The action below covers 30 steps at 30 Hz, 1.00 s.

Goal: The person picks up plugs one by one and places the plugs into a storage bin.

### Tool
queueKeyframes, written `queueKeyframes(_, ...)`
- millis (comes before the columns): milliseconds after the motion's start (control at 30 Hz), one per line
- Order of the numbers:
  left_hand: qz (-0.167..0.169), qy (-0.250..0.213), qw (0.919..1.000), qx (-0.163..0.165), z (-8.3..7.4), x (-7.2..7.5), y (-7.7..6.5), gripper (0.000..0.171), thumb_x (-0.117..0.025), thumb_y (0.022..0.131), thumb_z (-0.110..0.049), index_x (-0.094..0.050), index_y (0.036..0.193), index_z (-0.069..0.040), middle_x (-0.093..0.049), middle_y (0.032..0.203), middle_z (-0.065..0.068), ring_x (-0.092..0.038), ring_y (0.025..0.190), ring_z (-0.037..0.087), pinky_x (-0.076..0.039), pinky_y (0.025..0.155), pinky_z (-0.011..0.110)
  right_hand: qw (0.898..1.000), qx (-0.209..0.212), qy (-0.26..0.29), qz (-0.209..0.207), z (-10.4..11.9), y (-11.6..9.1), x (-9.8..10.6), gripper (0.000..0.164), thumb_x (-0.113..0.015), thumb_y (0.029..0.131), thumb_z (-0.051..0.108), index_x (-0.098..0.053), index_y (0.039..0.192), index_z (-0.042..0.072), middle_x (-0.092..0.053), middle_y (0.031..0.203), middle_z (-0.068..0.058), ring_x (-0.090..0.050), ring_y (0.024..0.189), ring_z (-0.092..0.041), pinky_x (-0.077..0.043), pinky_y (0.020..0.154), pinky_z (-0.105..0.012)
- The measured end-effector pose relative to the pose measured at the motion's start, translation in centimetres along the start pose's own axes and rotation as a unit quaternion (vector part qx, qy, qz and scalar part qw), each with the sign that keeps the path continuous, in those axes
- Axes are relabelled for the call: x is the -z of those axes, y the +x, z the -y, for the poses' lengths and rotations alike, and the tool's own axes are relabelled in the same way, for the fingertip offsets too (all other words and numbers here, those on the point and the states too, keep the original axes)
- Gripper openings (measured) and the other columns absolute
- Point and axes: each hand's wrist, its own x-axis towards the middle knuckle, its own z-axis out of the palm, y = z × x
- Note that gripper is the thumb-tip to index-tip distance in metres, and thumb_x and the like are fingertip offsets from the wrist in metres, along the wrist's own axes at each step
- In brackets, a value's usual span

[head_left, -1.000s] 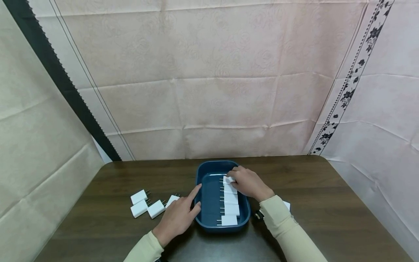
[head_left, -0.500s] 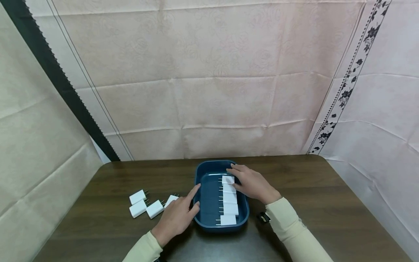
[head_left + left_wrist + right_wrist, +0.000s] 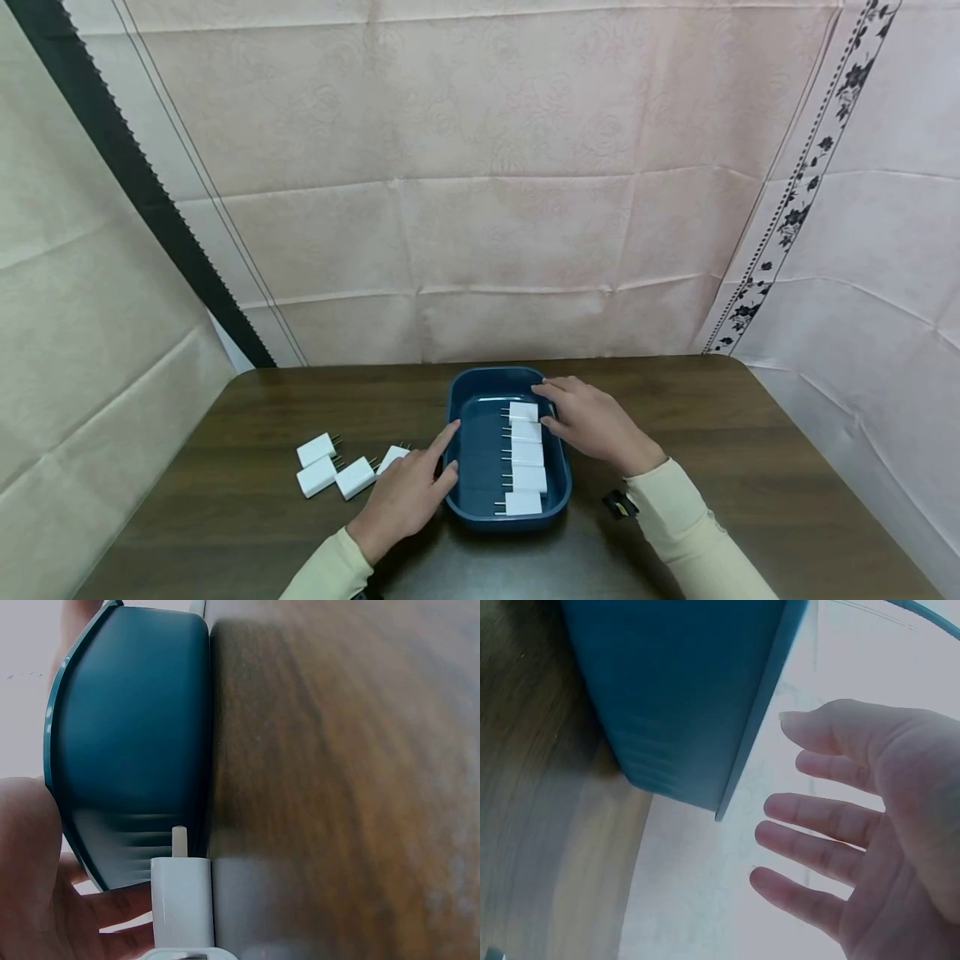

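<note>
A blue tray [image 3: 477, 458] stands in the middle of the table. Along its right half lies a column of several white plug chargers [image 3: 527, 454], prongs pointing left. My left hand [image 3: 405, 500] touches the tray's left rim, index finger stretched along it. In the right wrist view my right hand [image 3: 877, 817] has loosely spread fingers and nothing in them. The head view puts that hand over the tray's right rim, beside the farthest chargers. Near my left hand, a white charger [image 3: 181, 904] stands close to the tray's outer wall in the left wrist view.
Several more white chargers [image 3: 356, 478] lie on the brown wooden table [image 3: 225, 517] left of the tray, one partly behind my left hand. A black device [image 3: 620, 504] sits at my right wrist. Pale cloth [image 3: 517, 250] hangs behind the table and at both sides.
My right hand has let go of the farthest charger in the tray and drawn back to the right. A white object beyond the right sleeve is out of sight. My left hand stays put.
</note>
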Motion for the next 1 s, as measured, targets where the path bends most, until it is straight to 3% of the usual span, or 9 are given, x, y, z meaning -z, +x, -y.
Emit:
queueKeyframes(367, -0.001, 0.001, 1.0000, 0.003, 0.0, -0.1, 0.0, 0.061, -0.050, 0.103, -0.037, -0.031, 0.160, -0.028, -0.050, 0.062, -0.005, -0.047, 0.058, 0.011, -0.035, 0.054, 0.031, 1.000, -0.005, -0.016, -0.007, -1.2, -1.7, 0.7, 0.045, -0.077, 0.090, 0.024, -0.067, 0.132, 0.012, -0.070, 0.124, -0.011, -0.068, 0.108, -0.026, -0.059, 0.090, -0.046)
queueKeyframes(700, 0.003, -0.003, 1.0000, 0.008, 0.0, -0.1, 0.1, 0.060, -0.049, 0.104, -0.037, -0.030, 0.160, -0.029, -0.050, 0.063, -0.005, -0.046, 0.058, 0.012, -0.035, 0.054, 0.032, 1.000, -0.008, -0.028, -0.004, -2.5, -3.1, 0.8, 0.047, -0.079, 0.088, 0.021, -0.066, 0.132, 0.011, -0.072, 0.121, -0.014, -0.070, 0.105, -0.029, -0.059, 0.087, -0.047)
queueKeyframes(1000, 0.004, -0.001, 1.0000, 0.004, 0.1, -0.1, 0.0, 0.061, -0.050, 0.103, -0.037, -0.030, 0.160, -0.028, -0.050, 0.063, -0.005, -0.046, 0.058, 0.012, -0.035, 0.054, 0.032, 0.999, -0.018, -0.015, 0.024, -3.6, -4.0, 0.9, 0.047, -0.078, 0.089, 0.024, -0.065, 0.131, 0.006, -0.070, 0.123, -0.017, -0.069, 0.108, -0.032, -0.058, 0.090, -0.050)
